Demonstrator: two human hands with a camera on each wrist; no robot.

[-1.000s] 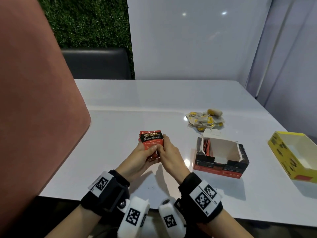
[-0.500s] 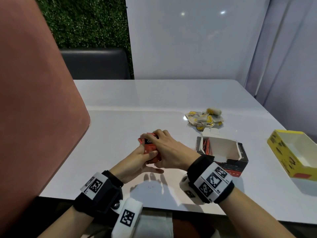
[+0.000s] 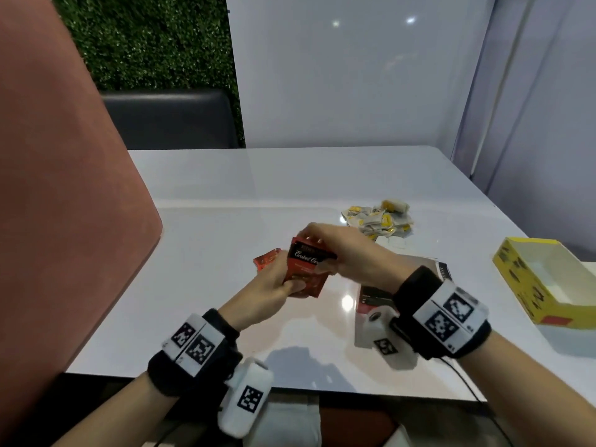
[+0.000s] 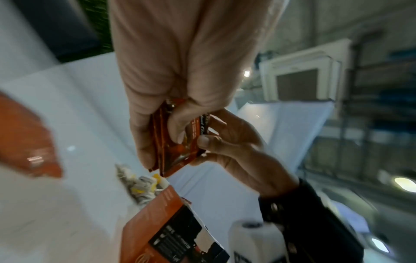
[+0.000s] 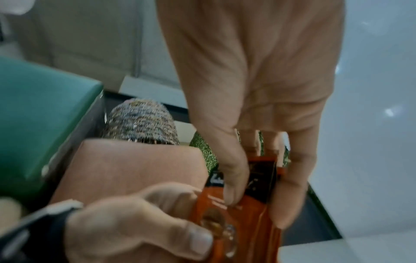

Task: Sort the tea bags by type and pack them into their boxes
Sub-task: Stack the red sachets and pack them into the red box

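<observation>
Right now my left hand (image 3: 274, 287) and right hand (image 3: 350, 250) both pinch the red tea-bag stack (image 3: 306, 272) above the counter (image 3: 225, 253). I'd square its edges, then slide it upright into the red box (image 3: 371, 295) at four o'clock.

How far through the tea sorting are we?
Partway. Both hands, left hand and right hand, grip a stack of red tea bags. One red packet lies on the table; yellow tea bags are still piled loose. The yellow box looks empty.
</observation>
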